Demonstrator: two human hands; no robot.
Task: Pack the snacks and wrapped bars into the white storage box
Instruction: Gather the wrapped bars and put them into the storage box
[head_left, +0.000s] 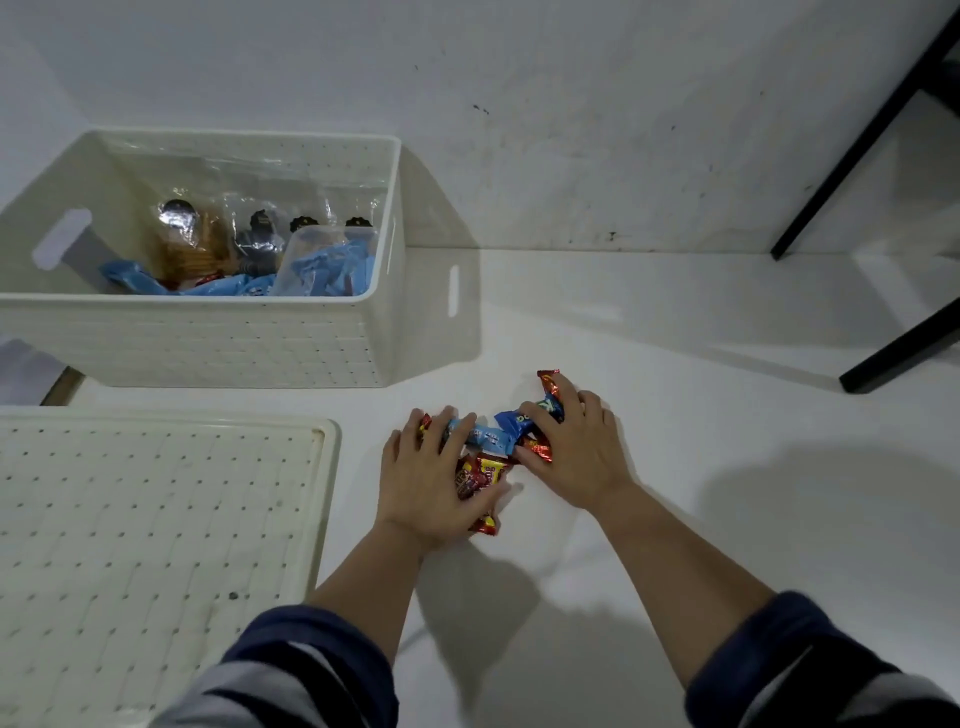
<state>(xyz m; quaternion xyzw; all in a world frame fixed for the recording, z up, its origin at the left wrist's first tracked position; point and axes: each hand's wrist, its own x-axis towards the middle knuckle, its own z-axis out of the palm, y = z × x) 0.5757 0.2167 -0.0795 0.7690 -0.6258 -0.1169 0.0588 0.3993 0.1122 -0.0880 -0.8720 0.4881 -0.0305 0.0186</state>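
A small heap of wrapped bars lies on the white surface between my hands: a light blue bar (485, 435), a dark blue one (524, 420) and red wrappers (483, 475). My left hand (431, 480) presses on the heap's left side, fingers curled over the bars. My right hand (576, 449) covers its right side, fingers over the dark blue bar and a red-orange bar (549, 381). The white storage box (208, 338) stands at the upper left, holding blue packets (332, 270), a clear bag of biscuits (192, 249) and dark sweets.
The box's white perforated lid (156, 519) lies flat at the lower left, close to my left forearm. Black furniture legs (904, 353) stand at the right against the wall. A wall runs behind the box.
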